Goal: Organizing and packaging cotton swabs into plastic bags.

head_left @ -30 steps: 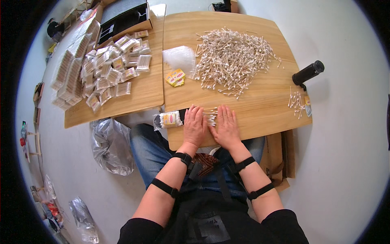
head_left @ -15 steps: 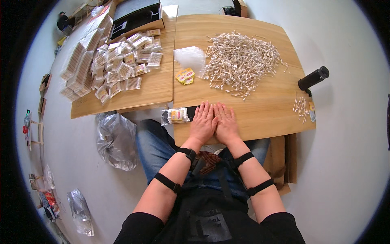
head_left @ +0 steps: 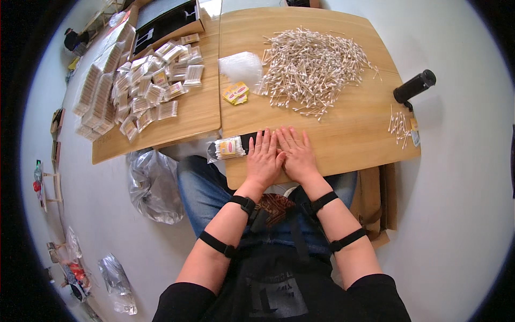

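Note:
My left hand [head_left: 264, 161] and my right hand [head_left: 296, 157] lie flat side by side near the table's front edge, fingers stretched out and pointing away from me. Neither has anything in its grasp. A black flat piece [head_left: 250, 140] reaches from under my left fingers toward the left; how far it runs beneath the hands is hidden. On its left end lies a clear bag of cotton swabs [head_left: 229, 147] with a yellow label card. Beyond my hands spreads a big heap of loose cotton swabs [head_left: 316, 70].
Yellow cards [head_left: 236, 93] and clear plastic bags [head_left: 240, 67] lie left of the heap. Packed swab bags [head_left: 155, 94] are piled on the left table, beside stacked packs [head_left: 94, 96] and an open box [head_left: 169, 27]. A black bottle [head_left: 414, 87] and a few swabs [head_left: 398, 129] are at the right edge.
The view has shifted slightly, so the tabletop sits a little differently in the picture. My hands stay flat, with their fingers a bit more spread.

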`<state>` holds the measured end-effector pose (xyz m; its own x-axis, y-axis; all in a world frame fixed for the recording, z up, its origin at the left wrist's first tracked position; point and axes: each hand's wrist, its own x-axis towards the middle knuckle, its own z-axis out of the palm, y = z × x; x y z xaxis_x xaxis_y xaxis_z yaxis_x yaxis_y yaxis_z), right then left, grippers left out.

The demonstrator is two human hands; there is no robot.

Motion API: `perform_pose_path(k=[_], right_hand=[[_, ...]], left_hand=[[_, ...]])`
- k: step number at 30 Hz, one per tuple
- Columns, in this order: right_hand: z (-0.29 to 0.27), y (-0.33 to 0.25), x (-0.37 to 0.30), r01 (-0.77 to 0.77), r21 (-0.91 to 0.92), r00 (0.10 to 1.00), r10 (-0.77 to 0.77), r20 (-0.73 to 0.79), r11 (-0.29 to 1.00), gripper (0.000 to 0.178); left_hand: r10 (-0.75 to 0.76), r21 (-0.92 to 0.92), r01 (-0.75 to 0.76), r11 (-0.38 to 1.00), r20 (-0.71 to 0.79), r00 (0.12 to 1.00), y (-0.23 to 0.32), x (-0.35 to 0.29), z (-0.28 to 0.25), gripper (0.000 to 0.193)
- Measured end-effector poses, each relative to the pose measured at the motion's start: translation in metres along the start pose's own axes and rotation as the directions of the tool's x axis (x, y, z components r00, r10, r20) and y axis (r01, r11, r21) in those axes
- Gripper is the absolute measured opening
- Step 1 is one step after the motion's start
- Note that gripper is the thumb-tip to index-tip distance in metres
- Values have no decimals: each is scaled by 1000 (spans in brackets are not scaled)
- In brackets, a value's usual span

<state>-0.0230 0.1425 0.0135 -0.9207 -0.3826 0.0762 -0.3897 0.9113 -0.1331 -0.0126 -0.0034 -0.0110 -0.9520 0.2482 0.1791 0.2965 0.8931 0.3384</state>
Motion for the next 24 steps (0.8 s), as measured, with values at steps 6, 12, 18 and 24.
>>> perform_pose_path(k=[6,12,18,24], right_hand=[[-6,-1,0,17,30,1000,-18,13,999,61],[-3,2,4,2,47,1000,-1,-16,999,65],[-3,-3,5,-27,17,998,26,64,1000,57],[2,0,-1,1,-64,994,6,110,998,58]], left_hand=[[39,-3,-39,999,80,996,-2,-1,-10,65],[67,-23,-66,998,38,997,1,3,-9,65],[53,5,-53,999,58,997,0,4,-12,65],[99,-30,-99,995,17,995,-2,-2,-8,65]])
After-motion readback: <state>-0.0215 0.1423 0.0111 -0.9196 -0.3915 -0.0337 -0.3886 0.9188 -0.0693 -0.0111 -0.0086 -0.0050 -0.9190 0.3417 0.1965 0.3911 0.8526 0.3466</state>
